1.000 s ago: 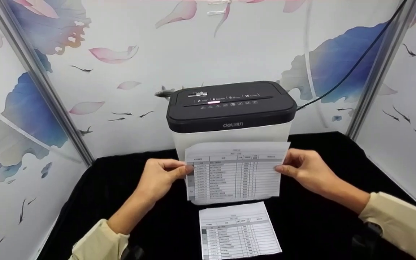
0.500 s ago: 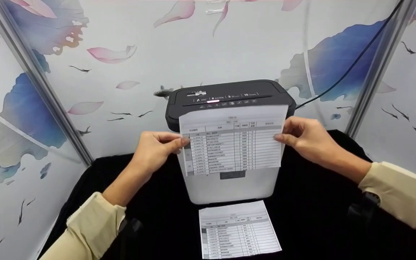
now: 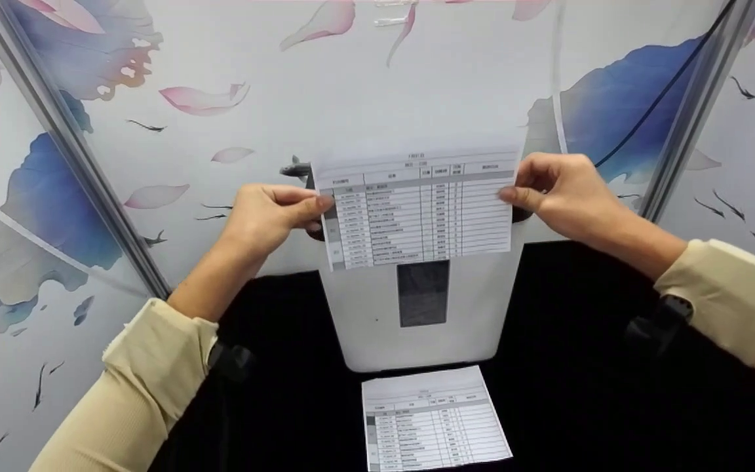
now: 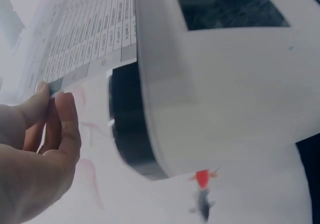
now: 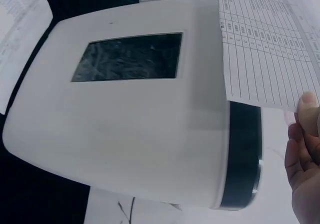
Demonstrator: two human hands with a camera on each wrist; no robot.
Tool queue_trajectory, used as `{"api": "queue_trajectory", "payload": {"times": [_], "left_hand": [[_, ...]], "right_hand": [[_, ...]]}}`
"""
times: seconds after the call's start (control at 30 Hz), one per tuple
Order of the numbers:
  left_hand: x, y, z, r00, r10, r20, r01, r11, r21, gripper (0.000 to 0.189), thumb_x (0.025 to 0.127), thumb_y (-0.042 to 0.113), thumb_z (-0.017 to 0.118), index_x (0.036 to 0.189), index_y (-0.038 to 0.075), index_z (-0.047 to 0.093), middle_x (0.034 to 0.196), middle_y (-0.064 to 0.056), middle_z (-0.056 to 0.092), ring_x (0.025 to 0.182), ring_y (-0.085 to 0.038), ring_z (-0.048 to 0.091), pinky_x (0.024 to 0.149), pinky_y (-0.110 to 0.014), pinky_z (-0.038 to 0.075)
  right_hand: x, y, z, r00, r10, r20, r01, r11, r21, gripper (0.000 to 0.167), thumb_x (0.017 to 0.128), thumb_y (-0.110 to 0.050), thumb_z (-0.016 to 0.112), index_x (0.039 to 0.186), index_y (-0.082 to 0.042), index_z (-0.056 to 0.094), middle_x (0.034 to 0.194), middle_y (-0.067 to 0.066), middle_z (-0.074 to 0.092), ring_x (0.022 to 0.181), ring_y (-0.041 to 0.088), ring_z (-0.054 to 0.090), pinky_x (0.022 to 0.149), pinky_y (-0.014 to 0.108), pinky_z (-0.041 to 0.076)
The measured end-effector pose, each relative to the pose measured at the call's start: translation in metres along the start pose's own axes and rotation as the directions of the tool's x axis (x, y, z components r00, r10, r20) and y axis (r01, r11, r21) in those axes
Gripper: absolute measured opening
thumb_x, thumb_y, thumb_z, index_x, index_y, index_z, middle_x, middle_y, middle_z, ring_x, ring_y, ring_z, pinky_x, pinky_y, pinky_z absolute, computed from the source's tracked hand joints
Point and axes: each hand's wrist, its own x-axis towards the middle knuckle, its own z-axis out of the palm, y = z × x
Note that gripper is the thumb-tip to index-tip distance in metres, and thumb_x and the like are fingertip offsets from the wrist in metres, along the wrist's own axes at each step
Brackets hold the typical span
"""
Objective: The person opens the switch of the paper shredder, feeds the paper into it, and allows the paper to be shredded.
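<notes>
In the head view, your left hand (image 3: 266, 216) and right hand (image 3: 571, 190) hold one printed sheet (image 3: 417, 210) up between them. Each has thumb and fingers closed to a pinch, with just the paper between: the left on the sheet's left edge, the right on its right edge. The table of print spreads between your two sets of fingertips, and the top margin above them blends into the pale wall (image 3: 220, 39). Behind and below your fingers stands a white machine (image 3: 351, 321), its dark window (image 3: 423, 301) showing under the sheet's lower edge. Farther below your fingers, between the two hands, a second printed sheet (image 3: 433, 419) lies on the black cloth (image 3: 567, 367).

In the left wrist view, your left thumb lies on the printed side, over the grey column, and your fingers curl in behind the edge. The machine's black top (image 4: 130, 119) is near those fingers, apart from them, with the white body beyond it.

In the right wrist view, your right thumb and forefinger pinch the sheet's edge, the other fingers curled beside them. The sheet reaches away from your fingertips across the machine's top end; you cannot tell from here whether paper and machine touch.
</notes>
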Motion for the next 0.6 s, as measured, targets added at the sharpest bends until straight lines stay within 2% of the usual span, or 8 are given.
{"api": "queue_trajectory", "payload": {"times": [0.1, 0.2, 0.33, 0.43, 0.6], "left_hand": [[-0.002, 0.001, -0.002, 1.0, 0.025, 0.004, -0.025, 1.0, -0.007, 0.035, 0.089, 0.019, 0.077, 0.115, -0.005, 0.072, 0.073, 0.015, 0.073, 0.066, -0.006, 0.069, 0.111, -0.039, 0.043], [0.003, 0.005, -0.001, 0.999, 0.034, -0.018, -0.035, 0.999, -0.035, 0.036, 0.089, 0.018, 0.077, 0.116, -0.005, 0.071, 0.072, 0.016, 0.073, 0.065, -0.005, 0.07, 0.109, -0.037, 0.046], [0.013, 0.01, 0.001, 0.996, 0.054, -0.073, -0.059, 0.996, -0.069, 0.037, 0.088, 0.019, 0.078, 0.115, -0.005, 0.072, 0.072, 0.015, 0.072, 0.064, -0.003, 0.068, 0.099, -0.03, 0.053], [0.02, 0.016, 0.002, 0.991, 0.069, -0.111, -0.079, 0.993, -0.089, 0.036, 0.087, 0.02, 0.078, 0.113, -0.004, 0.073, 0.073, 0.014, 0.073, 0.065, -0.003, 0.068, 0.095, -0.027, 0.055], [0.033, 0.028, 0.005, 0.981, 0.061, -0.183, -0.097, 0.976, -0.193, 0.029, 0.085, 0.016, 0.079, 0.107, -0.002, 0.076, 0.075, 0.007, 0.076, 0.065, -0.006, 0.072, 0.076, -0.02, 0.059]], "right_hand": [[-0.005, -0.005, 0.003, 1.0, 0.002, -0.031, -0.001, 1.0, 0.011, 0.015, 0.089, -0.013, 0.076, 0.085, -0.001, 0.068, 0.073, -0.015, 0.067, 0.064, 0.004, 0.059, 0.056, 0.016, 0.045], [0.003, -0.008, 0.001, 0.999, 0.004, -0.051, -0.002, 0.999, 0.042, 0.013, 0.089, -0.011, 0.076, 0.084, -0.002, 0.068, 0.072, -0.016, 0.067, 0.062, 0.004, 0.058, 0.054, 0.016, 0.044], [0.015, -0.012, -0.003, 0.995, 0.014, -0.097, -0.004, 0.995, 0.1, 0.011, 0.088, -0.009, 0.075, 0.081, -0.007, 0.067, 0.07, -0.017, 0.065, 0.06, 0.002, 0.055, 0.053, 0.016, 0.042], [0.024, -0.014, -0.005, 0.991, 0.035, -0.131, -0.015, 0.989, 0.147, 0.012, 0.088, -0.008, 0.075, 0.08, -0.012, 0.067, 0.069, -0.017, 0.065, 0.06, 0.001, 0.055, 0.054, 0.015, 0.042], [0.039, -0.02, -0.006, 0.982, 0.087, -0.165, -0.064, 0.988, 0.137, 0.01, 0.091, -0.013, 0.074, 0.083, -0.014, 0.068, 0.07, -0.02, 0.065, 0.065, 0.0, 0.056, 0.058, 0.016, 0.043]]}}
